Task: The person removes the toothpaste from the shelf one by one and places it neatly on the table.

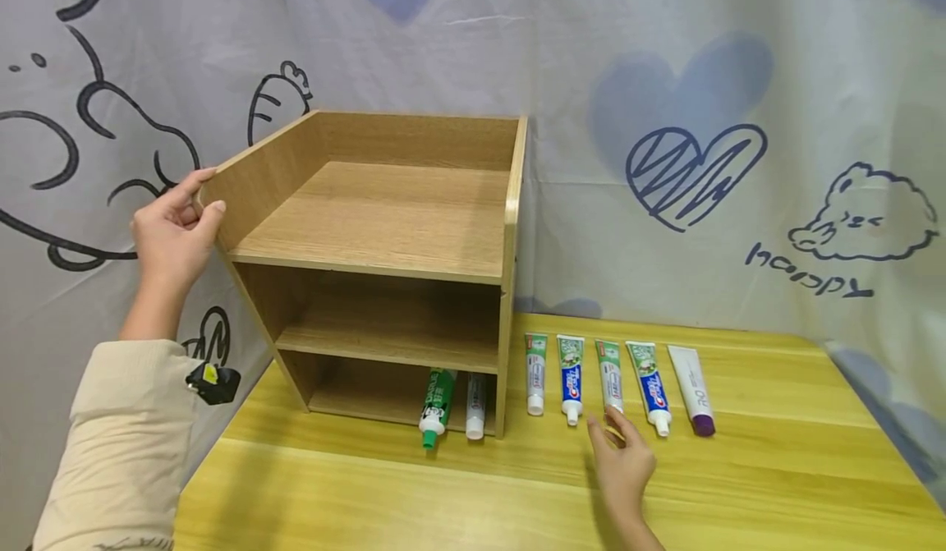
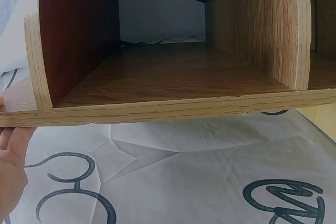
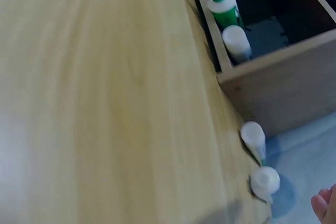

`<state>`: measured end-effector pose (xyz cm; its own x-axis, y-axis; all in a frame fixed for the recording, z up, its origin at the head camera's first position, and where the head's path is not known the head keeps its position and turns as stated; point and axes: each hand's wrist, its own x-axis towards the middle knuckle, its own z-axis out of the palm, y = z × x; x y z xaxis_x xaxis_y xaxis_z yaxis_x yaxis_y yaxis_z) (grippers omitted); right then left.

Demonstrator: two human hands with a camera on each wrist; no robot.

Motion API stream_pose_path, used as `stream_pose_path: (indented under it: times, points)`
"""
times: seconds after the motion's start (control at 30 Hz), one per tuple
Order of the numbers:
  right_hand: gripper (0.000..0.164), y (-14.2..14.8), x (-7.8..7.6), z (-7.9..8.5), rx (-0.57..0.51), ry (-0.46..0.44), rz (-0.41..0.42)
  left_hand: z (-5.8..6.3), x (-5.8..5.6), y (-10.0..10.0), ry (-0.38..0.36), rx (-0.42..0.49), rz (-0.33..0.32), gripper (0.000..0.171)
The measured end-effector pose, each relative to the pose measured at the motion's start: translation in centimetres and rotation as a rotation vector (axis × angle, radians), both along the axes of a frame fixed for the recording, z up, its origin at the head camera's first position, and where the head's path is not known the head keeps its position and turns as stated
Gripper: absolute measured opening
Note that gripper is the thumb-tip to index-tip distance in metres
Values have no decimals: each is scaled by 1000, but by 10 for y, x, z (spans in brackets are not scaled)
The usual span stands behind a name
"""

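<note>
A wooden shelf unit (image 1: 369,264) stands on the table, and my left hand (image 1: 177,227) grips the upper front edge of its left side panel. In the left wrist view, part of that left hand (image 2: 11,161) shows against the panel's edge. My right hand (image 1: 624,461) is low over the table, fingertips at the cap end of the middle toothpaste tube (image 1: 610,370) in a row; the thumb is apart from the tube. A green toothpaste tube (image 1: 439,399) and a white-capped tube (image 1: 476,403) lie in the bottom compartment, caps outward.
Right of the shelf lie a green-and-white tube (image 1: 535,374), two blue-and-green tubes, including this tube (image 1: 571,374), and a white tube with a purple cap (image 1: 693,387). The table (image 1: 414,502) extends in front. A printed curtain (image 1: 709,124) hangs behind.
</note>
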<state>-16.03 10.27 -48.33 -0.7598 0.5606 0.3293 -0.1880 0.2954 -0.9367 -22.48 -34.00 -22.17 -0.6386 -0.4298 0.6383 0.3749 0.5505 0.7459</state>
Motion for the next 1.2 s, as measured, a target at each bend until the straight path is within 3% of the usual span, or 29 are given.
stream_pose_path:
  times: [0.67, 1.2]
  points:
    - [33, -67, 17, -16, -86, -71, 136, 0, -2, -1, 7, 36, -8, 38]
    - [32, -112, 24, -26, -112, -144, 179, 0, -1, 0, -1, 13, 2, 37]
